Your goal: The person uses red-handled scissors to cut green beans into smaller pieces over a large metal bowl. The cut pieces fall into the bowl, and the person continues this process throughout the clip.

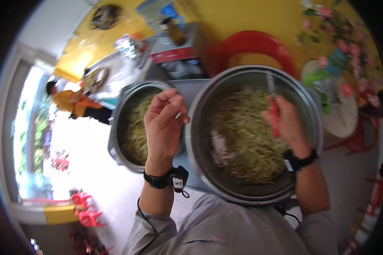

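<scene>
My right hand (289, 122) grips the red handle of a knife-like tool (274, 119); its blurred metal blade points toward the far rim of a large metal bowl (204, 169). Below that hand, the bowl holds a heap of pale green, thinly cut strips (245, 127), with a whitish patch at the left. My left hand (164, 124) is raised between this bowl and a smaller metal pot (127, 159), its fingers loosely curled. Whether something small sits between its fingertips cannot be made out. Similar green strips (137, 134) lie in the smaller pot, partly hidden behind the left hand.
Both vessels rest on a grey surface (190, 84). Beyond them stand a red plastic chair (258, 41) and a cardboard box (178, 60). Pink flowers (348, 47) rise by a round stool (341, 118) at right. A person in orange (71, 98) stands at far left.
</scene>
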### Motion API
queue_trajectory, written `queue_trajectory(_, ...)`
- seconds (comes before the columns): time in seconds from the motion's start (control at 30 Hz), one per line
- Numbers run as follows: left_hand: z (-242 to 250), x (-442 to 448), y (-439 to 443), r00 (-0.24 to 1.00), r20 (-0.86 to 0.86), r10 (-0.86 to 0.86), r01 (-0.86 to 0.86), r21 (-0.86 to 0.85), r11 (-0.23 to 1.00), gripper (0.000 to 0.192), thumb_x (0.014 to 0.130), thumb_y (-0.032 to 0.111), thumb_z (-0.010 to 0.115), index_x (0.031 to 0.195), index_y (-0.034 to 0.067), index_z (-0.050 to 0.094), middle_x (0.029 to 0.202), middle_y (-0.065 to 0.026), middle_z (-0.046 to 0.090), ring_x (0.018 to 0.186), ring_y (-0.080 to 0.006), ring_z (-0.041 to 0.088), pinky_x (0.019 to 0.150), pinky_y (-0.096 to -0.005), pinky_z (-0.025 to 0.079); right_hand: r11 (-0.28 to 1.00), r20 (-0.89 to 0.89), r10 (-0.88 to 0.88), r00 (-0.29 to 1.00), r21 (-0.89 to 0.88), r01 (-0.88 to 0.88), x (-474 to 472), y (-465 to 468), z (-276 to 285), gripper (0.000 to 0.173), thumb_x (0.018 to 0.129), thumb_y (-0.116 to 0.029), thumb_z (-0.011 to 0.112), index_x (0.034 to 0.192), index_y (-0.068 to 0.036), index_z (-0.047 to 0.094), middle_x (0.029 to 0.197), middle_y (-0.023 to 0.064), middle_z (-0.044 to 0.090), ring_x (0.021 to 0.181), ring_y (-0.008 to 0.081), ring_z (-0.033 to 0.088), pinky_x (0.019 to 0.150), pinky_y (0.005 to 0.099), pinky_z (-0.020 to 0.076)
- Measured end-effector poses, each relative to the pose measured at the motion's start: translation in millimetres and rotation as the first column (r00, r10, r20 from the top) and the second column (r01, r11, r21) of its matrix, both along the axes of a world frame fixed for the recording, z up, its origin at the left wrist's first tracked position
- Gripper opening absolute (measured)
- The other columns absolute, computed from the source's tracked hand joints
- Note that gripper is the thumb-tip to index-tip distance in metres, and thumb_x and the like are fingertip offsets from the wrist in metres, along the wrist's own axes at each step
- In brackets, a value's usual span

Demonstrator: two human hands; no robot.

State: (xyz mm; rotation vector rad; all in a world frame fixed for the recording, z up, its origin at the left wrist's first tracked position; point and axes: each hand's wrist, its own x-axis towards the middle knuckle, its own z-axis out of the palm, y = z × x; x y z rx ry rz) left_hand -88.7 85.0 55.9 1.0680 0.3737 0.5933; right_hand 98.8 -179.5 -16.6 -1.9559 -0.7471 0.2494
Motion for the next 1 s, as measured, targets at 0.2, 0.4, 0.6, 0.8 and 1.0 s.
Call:
queue_trajectory(0.2, 30, -86, 87, 0.824, -0.528, 0.206, 0.11, 0.506, 0.855, 0.021, 0.098, 0.013, 0.074, 0.116, 0.004, 0.069, 0.094, -0.0001, 0.07, 0.082, -0.0082, 0.066, 0.069, -0.0239, 0.053, 0.995, -0.074, 0.092, 0.993, 0.045, -0.089, -3, 5, 12, 0.037, 0.091, -0.009, 0.079, 0.121, 0.005, 0.063, 0.076, 0.0108, 0.061, 0.068, 0.0188, 0.06, 0.067, 0.0355, 0.0489)
queue_trajectory(0.4, -10, -136, 144, 0.334, -0.923, 0.191, 0.594, 0.364, 0.718, 0.037, 0.09, 0.017, 0.08, 0.122, 0.0, 0.072, 0.096, -0.0085, 0.075, 0.081, -0.0163, 0.07, 0.07, -0.0291, 0.056, 0.994, -0.063, 0.103, 0.993, -0.018, -0.105, -4, 7, 10, 0.033, 0.091, -0.01, 0.078, 0.118, 0.004, 0.064, 0.074, 0.0132, 0.059, 0.066, 0.0215, 0.059, 0.064, 0.0378, 0.0469)
queue_trajectory(0.6, -38, -118, 133, 0.137, -0.979, 0.148, 0.895, 0.187, 0.404, 0.065, 0.09, 0.018, 0.079, 0.151, 0.012, 0.059, 0.135, -0.0147, 0.071, 0.118, -0.0265, 0.069, 0.103, -0.0373, 0.053, 0.994, -0.048, 0.094, 0.994, -0.044, -0.097, -4, 6, 18, 0.031, 0.091, -0.014, 0.078, 0.115, 0.002, 0.065, 0.076, 0.0153, 0.06, 0.067, 0.0239, 0.06, 0.066, 0.0393, 0.0476)
queue_trajectory(0.8, -41, -105, 126, -0.009, -0.988, 0.156, 0.969, 0.03, 0.245, 0.054, 0.087, 0.012, 0.072, 0.141, 0.008, 0.063, 0.125, -0.0166, 0.073, 0.118, -0.0306, 0.069, 0.102, -0.0392, 0.052, 0.996, -0.035, 0.093, 0.995, 0.005, -0.093, -5, 4, 20, 0.032, 0.089, -0.016, 0.079, 0.113, 0.001, 0.065, 0.076, 0.0158, 0.062, 0.069, 0.0278, 0.063, 0.068, 0.0417, 0.0497)
queue_trajectory(1.0, -27, -103, 139, -0.276, -0.946, 0.168, 0.937, -0.225, 0.269, 0.045, 0.08, 0.008, 0.072, 0.125, 0.011, 0.071, 0.104, -0.014, 0.075, 0.099, -0.0318, 0.073, 0.086, -0.0412, 0.056, 0.994, 0.002, 0.1, 0.995, -0.045, -0.1, -4, 2, 24, 0.032, 0.088, -0.015, 0.081, 0.111, 0.001, 0.065, 0.079, 0.0176, 0.065, 0.071, 0.0333, 0.066, 0.068, 0.0435, 0.0502)
